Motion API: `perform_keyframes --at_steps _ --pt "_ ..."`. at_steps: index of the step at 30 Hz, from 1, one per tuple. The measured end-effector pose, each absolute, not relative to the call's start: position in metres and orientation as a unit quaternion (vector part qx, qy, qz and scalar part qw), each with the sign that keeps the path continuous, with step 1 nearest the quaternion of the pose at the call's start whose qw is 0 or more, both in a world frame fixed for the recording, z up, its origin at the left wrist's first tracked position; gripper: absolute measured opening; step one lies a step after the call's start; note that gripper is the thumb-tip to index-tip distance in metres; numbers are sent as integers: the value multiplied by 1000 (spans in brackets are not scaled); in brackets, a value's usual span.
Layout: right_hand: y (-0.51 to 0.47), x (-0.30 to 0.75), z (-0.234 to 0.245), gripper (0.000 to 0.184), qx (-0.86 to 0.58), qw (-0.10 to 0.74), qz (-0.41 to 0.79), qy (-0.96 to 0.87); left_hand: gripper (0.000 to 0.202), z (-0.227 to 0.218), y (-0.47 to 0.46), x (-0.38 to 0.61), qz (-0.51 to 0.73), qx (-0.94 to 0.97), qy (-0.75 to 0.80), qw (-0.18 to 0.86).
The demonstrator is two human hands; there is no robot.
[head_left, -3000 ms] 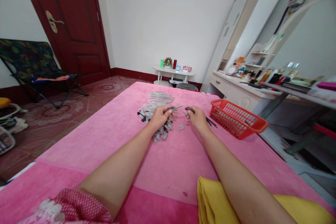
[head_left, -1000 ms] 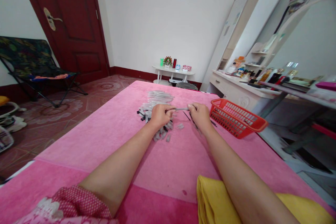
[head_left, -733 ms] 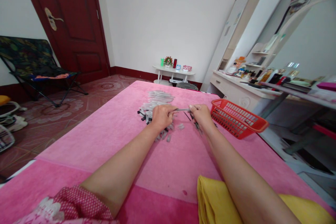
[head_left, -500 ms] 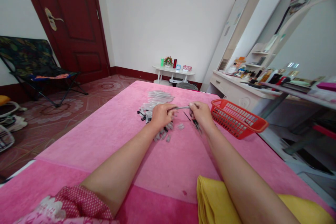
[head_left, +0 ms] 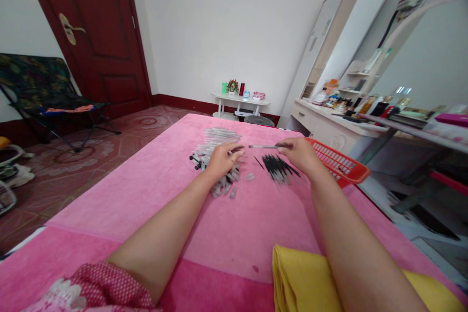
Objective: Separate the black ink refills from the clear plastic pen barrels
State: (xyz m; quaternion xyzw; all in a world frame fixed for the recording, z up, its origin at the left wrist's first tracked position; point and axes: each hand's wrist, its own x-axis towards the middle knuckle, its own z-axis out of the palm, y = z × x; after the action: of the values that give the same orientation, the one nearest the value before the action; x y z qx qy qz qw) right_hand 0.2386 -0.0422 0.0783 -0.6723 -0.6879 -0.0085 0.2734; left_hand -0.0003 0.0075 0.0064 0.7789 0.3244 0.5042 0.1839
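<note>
My right hand (head_left: 298, 153) pinches one end of a slim grey pen refill (head_left: 263, 146), which points left with a dark tip. Its far end is a short gap away from my left hand (head_left: 223, 158). The left fingers are closed, with something small and dark at their tips that I cannot make out. Below my right hand lies a heap of black and clear pen refills (head_left: 278, 168). Clear pen barrels (head_left: 221, 134) are stacked behind my left hand. Small clear caps (head_left: 221, 187) are scattered under it, partly hidden.
A red plastic basket (head_left: 338, 158) stands at the right edge of the pink cloth (head_left: 146, 190), partly behind my right wrist. Folded yellow cloth (head_left: 300, 273) lies near my right forearm. A dressing table (head_left: 329, 124) with bottles is at the right, a folding chair (head_left: 54, 87) at the left.
My right hand has moved right with the refill, so its left end is now apart from my left hand. The refill heap is more exposed. The left hand has barely moved.
</note>
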Motion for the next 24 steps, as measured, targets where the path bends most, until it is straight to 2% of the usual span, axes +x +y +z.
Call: perform_keyframes --at_steps 4,9,12,16,20,24 --pt "-56 286 88 30 -801 314 -150 -488 22 -4 22 -14 511 757 382 144" --pt "-64 311 80 34 -843 296 -219 -392 25 -6 24 -20 448 780 434 58" --pt "-55 300 73 33 -799 341 -210 -449 27 -4 21 -20 395 805 442 12" --pt "-38 258 60 24 -683 380 -105 -615 25 -6 19 -18 339 828 447 -10" --pt "-30 205 34 23 -584 279 -37 -761 23 -10 19 -16 309 838 449 2" --pt "-31 172 6 40 -534 199 -20 -821 22 -8 18 -16 303 838 453 1"
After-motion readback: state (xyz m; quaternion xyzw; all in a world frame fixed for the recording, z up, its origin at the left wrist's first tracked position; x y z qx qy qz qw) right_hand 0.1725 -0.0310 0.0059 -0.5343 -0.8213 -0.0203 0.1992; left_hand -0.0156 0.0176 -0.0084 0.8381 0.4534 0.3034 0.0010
